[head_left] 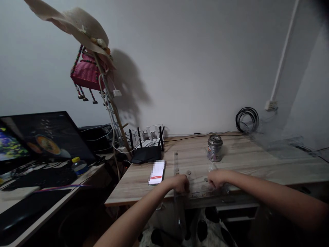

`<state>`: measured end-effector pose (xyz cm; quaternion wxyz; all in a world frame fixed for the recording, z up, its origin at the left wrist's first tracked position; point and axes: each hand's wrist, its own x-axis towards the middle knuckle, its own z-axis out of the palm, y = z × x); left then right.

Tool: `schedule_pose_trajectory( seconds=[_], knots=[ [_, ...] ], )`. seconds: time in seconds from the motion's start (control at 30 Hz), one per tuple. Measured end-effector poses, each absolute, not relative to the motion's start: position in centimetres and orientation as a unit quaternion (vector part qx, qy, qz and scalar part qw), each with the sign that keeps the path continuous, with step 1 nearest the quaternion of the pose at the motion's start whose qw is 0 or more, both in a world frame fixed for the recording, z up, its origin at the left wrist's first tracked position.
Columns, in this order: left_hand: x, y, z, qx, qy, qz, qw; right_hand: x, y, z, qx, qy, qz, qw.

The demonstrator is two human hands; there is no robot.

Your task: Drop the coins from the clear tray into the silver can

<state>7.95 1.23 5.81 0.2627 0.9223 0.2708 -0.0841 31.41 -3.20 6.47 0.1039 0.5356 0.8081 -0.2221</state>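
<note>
My left hand (181,184) is at the front edge of the wooden desk (144,192), fingers curled and pointing down. My right hand (216,178) rests a short way to the right, also with curled fingers. What either one holds, if anything, is hidden. Between and around them lie several small round coin-like discs, one (189,172) just beyond my left hand and another (206,179) touching or close to my right fingers. A see-through plastic strip (180,219) hangs over the desk edge below my left hand. Behind my right hand stands a silvery printed tin (215,148).
A phone (157,172) with a lit screen lies left of my left hand. Beyond it sit a black router (146,155) and cables. A coiled black cable (247,119) leans by the wall. To the left are a monitor (48,137) and a yellow-capped bottle (79,166).
</note>
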Motion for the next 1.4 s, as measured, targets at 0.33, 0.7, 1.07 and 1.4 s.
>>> schedule_pose_trajectory(
  seconds=[0.33,0.7,1.07,1.4],
  knots=[
    [7.6,1.2,4.9,0.912,0.28,-0.045,0.297,30.5,-4.2,6.9,0.457,0.861,-0.216,0.064],
    [7.9,1.5,5.0,0.904,0.255,-0.078,0.335,30.9,-3.4,7.2,0.471,0.829,-0.274,0.126],
    [9.5,0.9,4.8,0.801,0.382,0.022,0.46,31.7,-1.8,8.3,0.49,0.795,-0.354,-0.039],
    [14.5,1.7,5.0,0.316,0.364,0.259,0.837,28.7,1.5,9.8,0.472,0.791,-0.338,-0.194]
  ],
)
